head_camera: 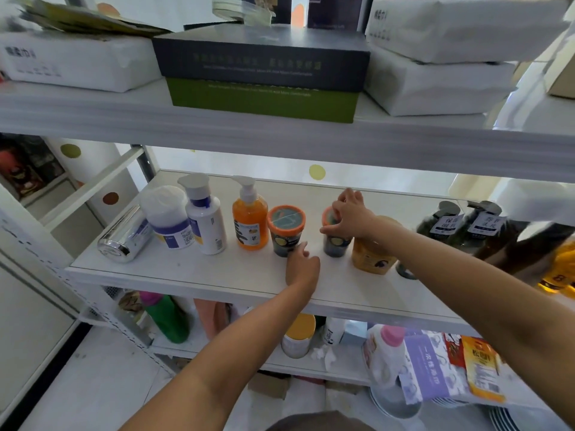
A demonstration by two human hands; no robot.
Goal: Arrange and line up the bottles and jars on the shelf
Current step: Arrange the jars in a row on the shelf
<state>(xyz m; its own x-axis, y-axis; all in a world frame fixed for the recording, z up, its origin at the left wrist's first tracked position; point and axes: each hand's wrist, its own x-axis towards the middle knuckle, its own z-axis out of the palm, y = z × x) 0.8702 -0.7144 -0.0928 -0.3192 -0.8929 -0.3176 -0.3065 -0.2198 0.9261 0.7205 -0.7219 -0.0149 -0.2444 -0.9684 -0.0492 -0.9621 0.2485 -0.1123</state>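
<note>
On the white middle shelf (193, 272) stands a row: a silver can (123, 236) lying on its side, a white tub (166, 217), a white bottle with a blue neck (205, 214), an orange pump bottle (250, 217), then a dark jar with an orange lid (285, 230). My left hand (301, 264) rests on the shelf, its fingertips touching that jar's base. My right hand (350, 216) grips the top of a second orange-lidded jar (334, 244). A yellow jar (371, 258) stands right behind my right wrist. Dark bottles (460, 227) stand farther right.
The upper shelf holds white packs (71, 62) and a dark box on a green box (264, 73), close above my hands. Below, the lower shelf carries a green bottle (166, 318), a yellow-capped jar (298, 335) and packets (441, 365). A shelf post (93, 293) runs at left.
</note>
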